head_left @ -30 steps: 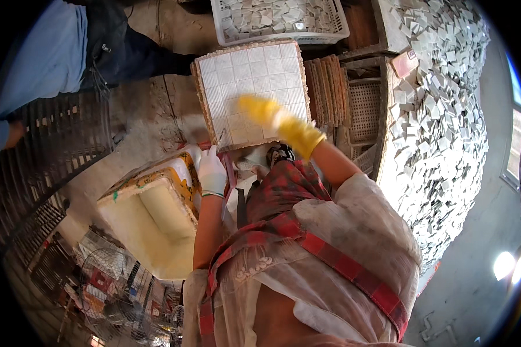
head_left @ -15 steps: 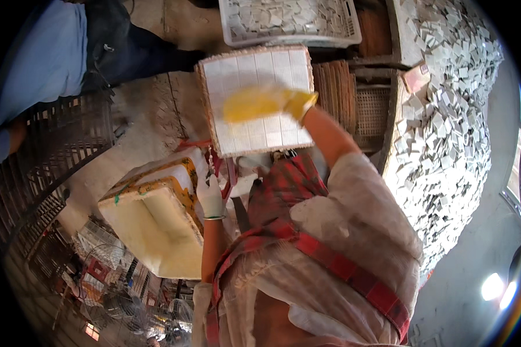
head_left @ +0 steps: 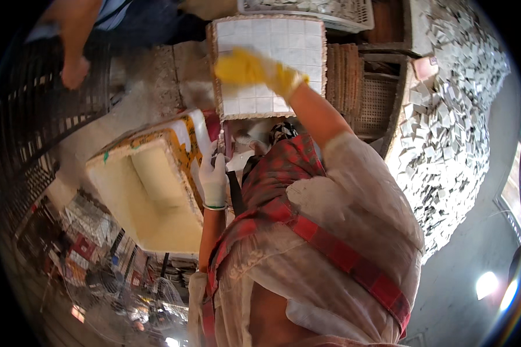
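Note:
My right hand (head_left: 257, 72), in a yellow glove, is over a pale board (head_left: 231, 106) whose face is a grid of white square tiles with a rough brown rim. Motion smears its fingers, so their pose and anything in them are unclear. Lower down, my left hand (head_left: 213, 184) wears a white glove. Its thumb stands apart from its fingers, and I make out nothing held. That hand is beside a foam box (head_left: 173, 208) with yellow tape on its outer side. A reddish frame part (head_left: 214, 128) shows just beyond the fingers.
A large heap of small pale tiles (head_left: 451, 156) covers the right side, with a pink block (head_left: 426, 68) on it. Brown boards (head_left: 342, 81) stand stacked beside the tiled board. A white crate (head_left: 307, 13) holds tiles. A co-worker's bare hand (head_left: 75, 72) hangs near dark slatted racks (head_left: 46, 110).
The view has shifted, and the tiled board sits higher in it. My right hand has swept across the board, and its grid lines show more clearly. The left thumb has spread. The co-worker's hand has come into view.

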Tool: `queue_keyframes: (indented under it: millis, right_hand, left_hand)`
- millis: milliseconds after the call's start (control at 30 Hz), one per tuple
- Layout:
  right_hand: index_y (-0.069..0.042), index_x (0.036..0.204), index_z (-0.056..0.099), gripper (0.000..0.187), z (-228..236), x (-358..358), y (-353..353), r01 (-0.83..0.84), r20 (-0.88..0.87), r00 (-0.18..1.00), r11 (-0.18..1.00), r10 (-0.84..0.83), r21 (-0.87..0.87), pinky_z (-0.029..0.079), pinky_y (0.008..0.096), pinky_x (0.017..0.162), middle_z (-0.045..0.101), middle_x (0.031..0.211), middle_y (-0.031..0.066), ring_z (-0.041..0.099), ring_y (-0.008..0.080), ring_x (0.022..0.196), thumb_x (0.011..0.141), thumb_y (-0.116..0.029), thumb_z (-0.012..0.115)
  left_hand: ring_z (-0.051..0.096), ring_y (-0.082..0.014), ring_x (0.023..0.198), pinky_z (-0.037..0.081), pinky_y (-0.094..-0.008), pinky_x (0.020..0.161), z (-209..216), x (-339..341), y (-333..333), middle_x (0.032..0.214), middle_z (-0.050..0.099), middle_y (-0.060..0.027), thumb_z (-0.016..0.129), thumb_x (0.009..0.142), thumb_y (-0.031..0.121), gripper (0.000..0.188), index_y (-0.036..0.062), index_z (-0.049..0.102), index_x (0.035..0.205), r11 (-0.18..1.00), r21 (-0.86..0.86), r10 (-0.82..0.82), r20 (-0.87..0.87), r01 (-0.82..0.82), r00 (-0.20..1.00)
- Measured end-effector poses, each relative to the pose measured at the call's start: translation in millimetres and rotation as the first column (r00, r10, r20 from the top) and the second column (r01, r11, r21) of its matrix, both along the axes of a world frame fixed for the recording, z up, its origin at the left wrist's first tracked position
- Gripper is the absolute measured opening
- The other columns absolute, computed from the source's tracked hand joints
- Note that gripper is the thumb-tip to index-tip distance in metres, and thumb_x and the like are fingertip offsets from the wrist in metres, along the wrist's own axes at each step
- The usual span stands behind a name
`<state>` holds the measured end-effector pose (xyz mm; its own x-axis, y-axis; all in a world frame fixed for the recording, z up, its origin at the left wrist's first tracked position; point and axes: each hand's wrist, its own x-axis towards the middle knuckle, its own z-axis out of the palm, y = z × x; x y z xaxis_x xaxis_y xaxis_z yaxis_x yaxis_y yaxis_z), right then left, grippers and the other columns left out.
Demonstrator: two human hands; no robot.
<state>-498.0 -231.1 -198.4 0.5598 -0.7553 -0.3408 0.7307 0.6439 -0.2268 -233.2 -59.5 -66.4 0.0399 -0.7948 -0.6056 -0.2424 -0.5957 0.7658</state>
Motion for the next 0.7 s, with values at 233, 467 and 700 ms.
queue_keyframes:
  millis: [233, 467, 700]
  right_hand:
    - [-0.003, 0.139, 0.051, 0.044, -35, 74, 12, -0.407, 0.650, 0.731, 0.633, -0.207, 0.659, 0.041, 0.0498, 0.110, 0.057, 0.137, 0.0149, 0.054, 0.0344, 0.127, 0.101, -0.026, 0.049]
    - [0.011, 0.132, 0.052, 0.048, -35, -86, 128, -0.408, 0.050, 0.911, 0.912, 0.410, -0.047, 0.044, 0.0497, 0.108, 0.058, 0.129, 0.0300, 0.054, 0.0404, 0.127, 0.100, -0.025, 0.056]
    - [0.014, 0.125, 0.056, 0.050, 78, -202, 123, 0.285, -0.590, 0.797, 0.941, -0.126, 0.183, 0.046, 0.0431, 0.108, 0.062, 0.125, 0.0278, 0.061, 0.0354, 0.118, 0.102, -0.030, 0.050]
  left_hand:
    - [0.058, -0.0088, 0.082, 0.045, -0.0214, 0.066, 50, -13, 6, 0.108, 0.059, -0.0088, 0.049, 0.094, -0.003, 0.043, -0.0028, 0.051, 0.137, 0.981, -0.110, 0.158, -0.022, -0.159, 0.987]
    - [0.060, -0.0173, 0.098, 0.048, -0.0296, 0.087, 5, -18, -11, 0.113, 0.062, -0.0097, 0.051, 0.095, 0.000, 0.036, -0.0026, 0.056, 0.130, 0.922, -0.320, -0.188, 0.116, 0.216, 0.975]
    - [0.063, -0.0331, 0.097, 0.054, -0.0399, 0.082, -44, -111, -45, 0.109, 0.060, -0.0130, 0.056, 0.090, 0.007, 0.039, 0.0103, 0.058, 0.129, 0.511, -0.134, -0.645, 0.593, 0.849, 0.481]
